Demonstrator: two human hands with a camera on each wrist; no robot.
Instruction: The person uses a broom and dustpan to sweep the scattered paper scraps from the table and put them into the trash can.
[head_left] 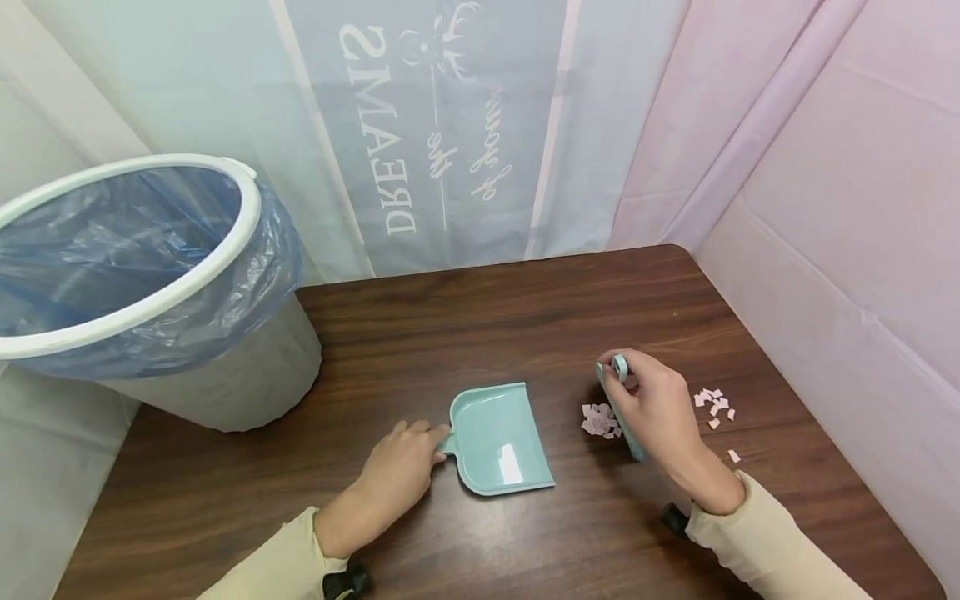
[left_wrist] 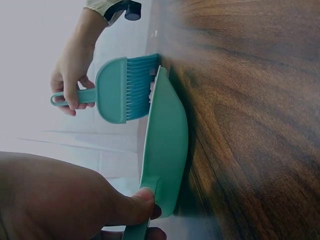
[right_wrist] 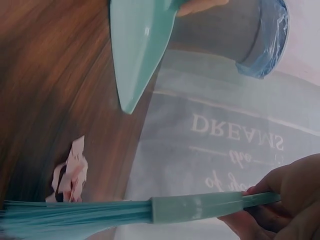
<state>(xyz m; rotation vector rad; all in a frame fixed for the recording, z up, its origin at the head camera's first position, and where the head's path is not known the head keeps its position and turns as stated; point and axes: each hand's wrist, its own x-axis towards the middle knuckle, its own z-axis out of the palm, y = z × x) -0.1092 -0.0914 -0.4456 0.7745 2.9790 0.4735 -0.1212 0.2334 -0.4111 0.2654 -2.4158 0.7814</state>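
Dark-brown wood-grain tabletop [head_left: 450,325] seen beneath right hand [head_left: 662,407]; pale blue-grey, white-lettered fabric curtain [head_left: 472,137] hung beyond; creased pinkish-white sheeting [head_left: 847,217] seen to hand's right.

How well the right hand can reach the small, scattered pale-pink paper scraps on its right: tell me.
Likely yes: the scattered scraps lie just right of the right hand on the brown wood-grain table, with nothing visible between. It holds the teal plastic brush, though, so sweeping looks easier than pinching.

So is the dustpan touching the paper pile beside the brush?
Apart: the head view plainly shows a strip of bare table between the dustpan and the paper pile.
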